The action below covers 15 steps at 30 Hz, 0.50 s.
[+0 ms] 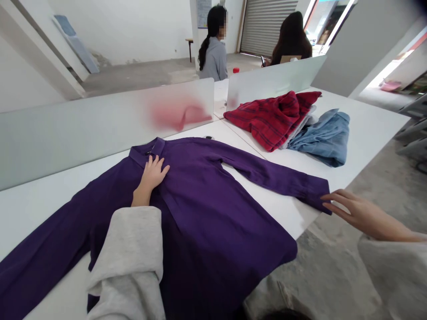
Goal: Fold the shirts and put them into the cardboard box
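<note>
A purple long-sleeved shirt (207, 209) lies spread flat on the white table (367, 120), collar toward the far side and both sleeves stretched out. My left hand (152, 174) rests flat on the shirt just below the collar, fingers spread and holding nothing. My right hand (358, 213) reaches in from the right with fingers stretched out. Its fingertips touch the cuff of the shirt's right-hand sleeve (313, 193), which hangs at the table's edge.
A red plaid garment (270, 116) and a blue denim one (325, 138) lie piled at the table's far right. Frosted dividers (100, 124) stand along the back. Two people sit behind them, facing away. Bare concrete floor lies to the right.
</note>
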{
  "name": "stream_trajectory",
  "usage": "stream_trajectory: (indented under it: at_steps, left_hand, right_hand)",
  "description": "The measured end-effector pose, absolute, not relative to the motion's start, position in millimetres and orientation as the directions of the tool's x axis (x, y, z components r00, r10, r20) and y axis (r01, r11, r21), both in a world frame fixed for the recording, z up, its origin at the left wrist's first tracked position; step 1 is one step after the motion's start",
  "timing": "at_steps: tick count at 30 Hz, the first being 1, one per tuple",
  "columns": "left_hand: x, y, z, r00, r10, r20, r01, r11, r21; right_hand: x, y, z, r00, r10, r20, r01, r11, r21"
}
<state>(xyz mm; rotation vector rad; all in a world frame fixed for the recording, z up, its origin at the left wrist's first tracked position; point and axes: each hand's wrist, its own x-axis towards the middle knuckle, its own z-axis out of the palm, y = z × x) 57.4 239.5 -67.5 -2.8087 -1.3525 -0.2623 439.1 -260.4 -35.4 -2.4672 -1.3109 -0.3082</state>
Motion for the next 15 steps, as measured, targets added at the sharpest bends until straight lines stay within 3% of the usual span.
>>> stream_trajectory:
  at_steps: [3,5,8,10,15]
  left_hand:
    - [78,214,-39,0.669,0.740,0.072,0.743,-0.669,-0.021]
    - [100,174,-16,0.773,0.634,0.018,0.635,-0.773,-0.010]
    - [130,86,2,0.958,0.282,0.054,0.270,-0.949,0.162]
    - [140,28,-6,0.994,0.071,0.077,0.051,-0.969,0.241]
    - [127,-41,-44,0.995,-0.104,0.005,-0.101,-0.955,0.278]
  right_hand:
    - [440,-242,-43,0.394,0.886,0.245,0.917,-0.360,-0.173]
    - [449,-220,-51,0.375,0.909,0.183,0.926,-0.359,-0.115]
    - [464,-190,-69,0.486,0.862,0.143,0.870,-0.492,0.009]
    - [475,-180,-81,0.492,0.860,0.138,0.861,-0.504,0.070]
    - [516,-171,-93,0.347,0.931,0.112,0.924,-0.360,0.130]
